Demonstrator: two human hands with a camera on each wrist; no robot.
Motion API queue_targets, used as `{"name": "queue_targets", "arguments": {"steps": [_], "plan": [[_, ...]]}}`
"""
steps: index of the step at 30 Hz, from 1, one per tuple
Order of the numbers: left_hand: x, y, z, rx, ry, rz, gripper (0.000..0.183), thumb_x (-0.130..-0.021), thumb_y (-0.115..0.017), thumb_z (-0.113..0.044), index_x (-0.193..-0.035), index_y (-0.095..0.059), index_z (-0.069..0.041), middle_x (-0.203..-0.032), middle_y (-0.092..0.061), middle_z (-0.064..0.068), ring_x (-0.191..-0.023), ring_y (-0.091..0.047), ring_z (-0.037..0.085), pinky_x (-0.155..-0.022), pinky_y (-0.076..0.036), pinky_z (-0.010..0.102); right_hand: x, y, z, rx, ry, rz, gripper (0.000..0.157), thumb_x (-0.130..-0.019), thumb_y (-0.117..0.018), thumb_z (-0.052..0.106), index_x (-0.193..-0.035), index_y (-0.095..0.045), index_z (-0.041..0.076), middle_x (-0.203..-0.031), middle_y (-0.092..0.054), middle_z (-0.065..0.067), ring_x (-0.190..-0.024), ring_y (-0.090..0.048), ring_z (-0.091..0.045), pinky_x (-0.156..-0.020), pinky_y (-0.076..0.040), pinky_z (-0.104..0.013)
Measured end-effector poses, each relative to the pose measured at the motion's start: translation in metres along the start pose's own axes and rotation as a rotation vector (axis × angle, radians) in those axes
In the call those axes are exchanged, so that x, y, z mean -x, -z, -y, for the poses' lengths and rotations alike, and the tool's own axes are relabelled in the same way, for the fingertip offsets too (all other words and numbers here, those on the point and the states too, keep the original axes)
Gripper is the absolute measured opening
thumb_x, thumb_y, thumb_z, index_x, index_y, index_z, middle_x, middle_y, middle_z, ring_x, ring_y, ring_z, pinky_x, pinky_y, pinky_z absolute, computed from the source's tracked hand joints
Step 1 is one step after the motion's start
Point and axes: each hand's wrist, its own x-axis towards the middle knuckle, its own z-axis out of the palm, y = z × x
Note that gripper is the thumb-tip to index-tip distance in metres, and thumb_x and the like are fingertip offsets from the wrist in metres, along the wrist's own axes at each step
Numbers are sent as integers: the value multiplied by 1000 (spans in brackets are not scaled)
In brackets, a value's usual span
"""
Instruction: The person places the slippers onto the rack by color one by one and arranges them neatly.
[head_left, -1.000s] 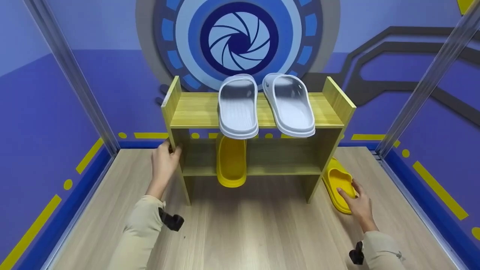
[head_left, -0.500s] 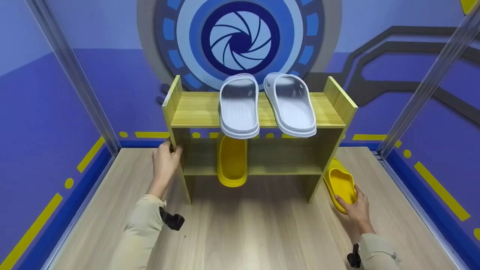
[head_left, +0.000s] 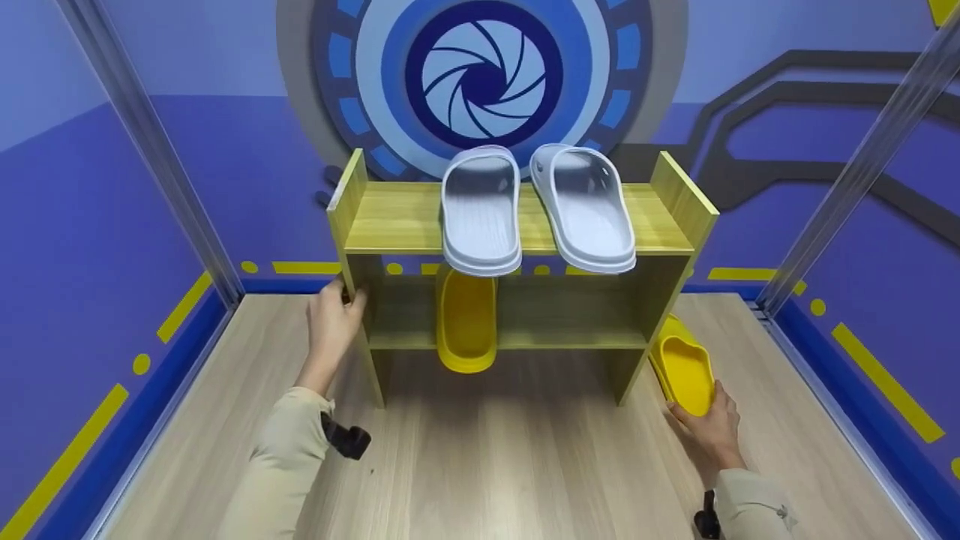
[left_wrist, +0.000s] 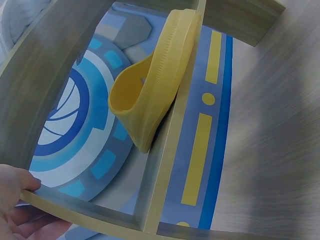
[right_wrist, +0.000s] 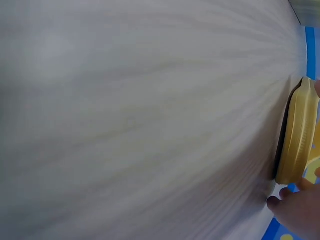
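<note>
My left hand (head_left: 334,319) grips the left side panel of a small wooden shoe rack (head_left: 352,277), thumb on the front edge, fingers outside. In the left wrist view the thumb (left_wrist: 27,181) lies on the panel's edge. At right, my right hand (head_left: 716,427) holds a yellow clog (head_left: 688,375) by its heel, thumb on the left, fingers on the right. The clog points away, its toe beside the rack's right panel. Its side and dark underside show in the right wrist view, fingers at the heel. Another yellow clog (head_left: 469,322) rests on the middle shelf, heel over the front edge.
Two pale grey clogs (head_left: 481,214) stand side by side on the rack's top shelf, heels over the edge. The rack stands on a wood-grain floor (head_left: 495,465). Purple-blue walls (head_left: 82,247) with metal corner posts enclose it on the back and both sides.
My right hand has slid from the yellow clog's side to its heel, and the clog's heel has shifted slightly away from me. My left hand stays on the rack.
</note>
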Motion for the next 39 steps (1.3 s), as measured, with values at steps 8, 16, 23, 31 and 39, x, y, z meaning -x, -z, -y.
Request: {"name": "queue_targets", "arguments": {"steps": [8,16,23,31,39], "plan": [[-1,0,0,-3,-15,-12,16,-84,-58,-12,-81,-58,4,-78,-62,20,-71,-59,31,-60,-45,42,-2,-1,4,5,-39,30,107,-74,-67,35,-136,11,-6,-134,-4,-36,-121,-8,-48,-98,-8,-52],[1,-1,0,-9,-3,-6,15,-84,-57,-12,-79,-58,2,-74,-61,18,-65,-57,29,-55,-43,40,-3,-1,8,18,-114,28,110,-74,-67,38,-135,14,-5,-132,-7,-37,-120,-10,-48,-98,-9,-51],[1,-2,1,-10,-2,-11,15,-84,-57,-12,-79,-57,2,-74,-60,17,-64,-55,28,-55,-43,39,-3,-3,10,10,-160,10,110,-74,-67,37,-135,14,-3,-132,-7,-37,-121,-10,-48,-99,-8,-50],[1,-1,1,-3,-7,-13,14,-83,-57,-11,-81,-58,3,-78,-61,19,-69,-58,30,-59,-44,42,-3,-4,10,25,-142,-16,108,-73,-68,38,-136,8,-7,-127,-14,-38,-118,-15,-48,-98,-13,-51],[0,0,1,7,-19,-14,14,-84,-57,-11,-82,-58,3,-79,-61,19,-72,-58,31,-60,-45,42,-3,3,16,46,-153,0,105,-71,-69,40,-132,-4,-14,-120,-17,-37,-110,-21,-47,-95,-19,-53]]}}
